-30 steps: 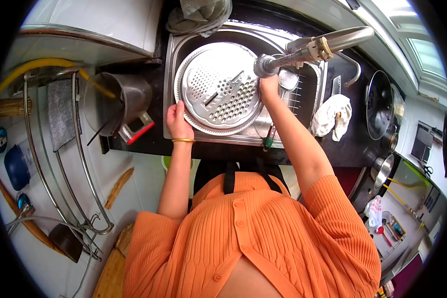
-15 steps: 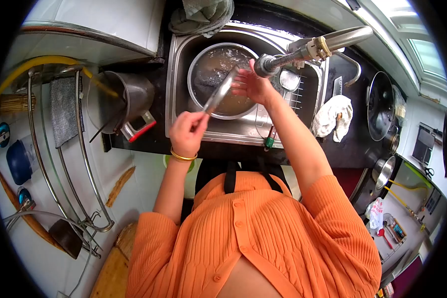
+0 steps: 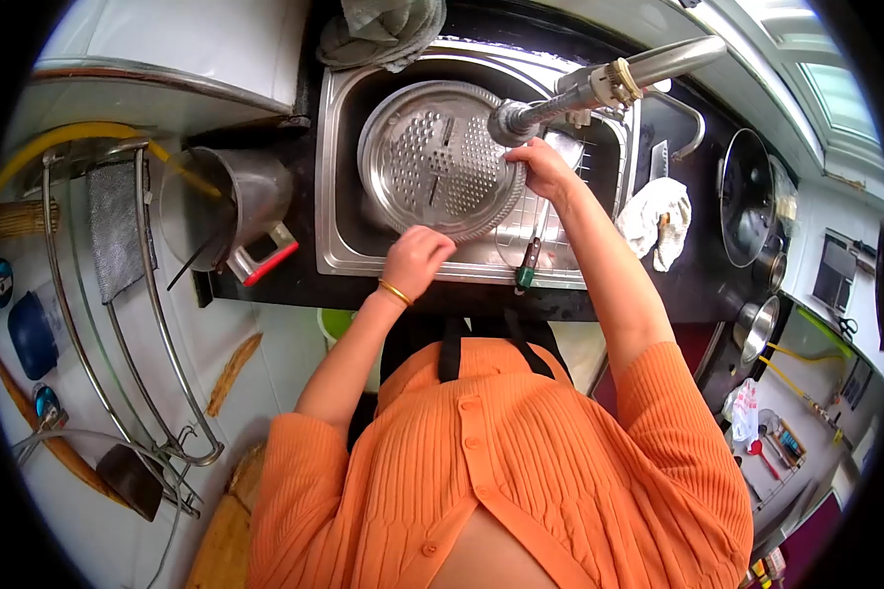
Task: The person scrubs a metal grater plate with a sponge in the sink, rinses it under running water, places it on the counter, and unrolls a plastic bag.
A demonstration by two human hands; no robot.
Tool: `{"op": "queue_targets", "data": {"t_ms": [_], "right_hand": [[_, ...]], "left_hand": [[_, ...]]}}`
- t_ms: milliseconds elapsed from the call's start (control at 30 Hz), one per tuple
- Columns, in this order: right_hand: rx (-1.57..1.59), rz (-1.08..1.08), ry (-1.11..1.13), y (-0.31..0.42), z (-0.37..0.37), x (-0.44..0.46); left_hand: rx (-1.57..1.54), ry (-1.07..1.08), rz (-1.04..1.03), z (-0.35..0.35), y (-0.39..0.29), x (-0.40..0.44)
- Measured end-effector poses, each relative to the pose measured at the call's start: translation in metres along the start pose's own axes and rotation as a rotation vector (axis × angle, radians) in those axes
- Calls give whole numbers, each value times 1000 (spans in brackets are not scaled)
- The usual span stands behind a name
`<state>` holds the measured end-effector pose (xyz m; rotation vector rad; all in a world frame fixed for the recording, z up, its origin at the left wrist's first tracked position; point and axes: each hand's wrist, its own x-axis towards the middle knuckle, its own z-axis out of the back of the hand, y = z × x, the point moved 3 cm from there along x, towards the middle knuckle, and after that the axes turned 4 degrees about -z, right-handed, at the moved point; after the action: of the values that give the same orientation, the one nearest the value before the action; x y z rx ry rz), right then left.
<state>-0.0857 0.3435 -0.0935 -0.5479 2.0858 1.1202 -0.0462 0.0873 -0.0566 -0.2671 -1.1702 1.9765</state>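
Note:
A round metal steamer plate (image 3: 442, 147) with many holes lies face up, tilted slightly, over a basin (image 3: 365, 147) in the left part of the sink (image 3: 336, 236). The plate hides most of the basin. My left hand (image 3: 417, 263) is closed at the plate's near edge, its fingers pinched on the rim. On the right, my right hand (image 3: 548, 169) grips the rim with its fingertips, just below the faucet head (image 3: 509, 123).
A tool with a green handle (image 3: 526, 270) leans at the sink's front edge. A white cloth (image 3: 655, 221) and a cleaver (image 3: 659, 159) lie on the right counter, near a pot lid (image 3: 745, 196). A metal pot (image 3: 260, 187) stands left; a grey cloth (image 3: 383, 34) sits behind.
The steamer plate has turned from edge-on to flat, its holed face now upward over the basin. My left hand moved right; my right hand moved to the right rim, its fingers now closed.

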Motion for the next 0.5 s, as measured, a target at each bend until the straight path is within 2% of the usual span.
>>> {"op": "queue_targets", "data": {"t_ms": [67, 167, 200, 267, 300, 400, 433, 500], "right_hand": [[35, 43, 16, 3, 6, 4], [190, 120, 64, 8, 12, 7], [193, 120, 62, 10, 10, 6], [280, 188, 35, 15, 8, 4], [295, 196, 3, 12, 12, 10], [327, 246, 39, 11, 15, 19], [327, 245, 38, 13, 12, 18], [338, 316, 38, 18, 5, 14]], "left_hand": [[-45, -172, 420, 3, 24, -8], [-435, -453, 872, 1, 70, -23], [-550, -593, 922, 3, 78, -27], [-812, -731, 1031, 3, 95, -33], [-941, -649, 1079, 5, 100, -32], [-1020, -633, 1067, -6, 99, -13], [-1090, -527, 1013, -9, 95, -4], [-1361, -587, 943, -22, 98, 9]]}}
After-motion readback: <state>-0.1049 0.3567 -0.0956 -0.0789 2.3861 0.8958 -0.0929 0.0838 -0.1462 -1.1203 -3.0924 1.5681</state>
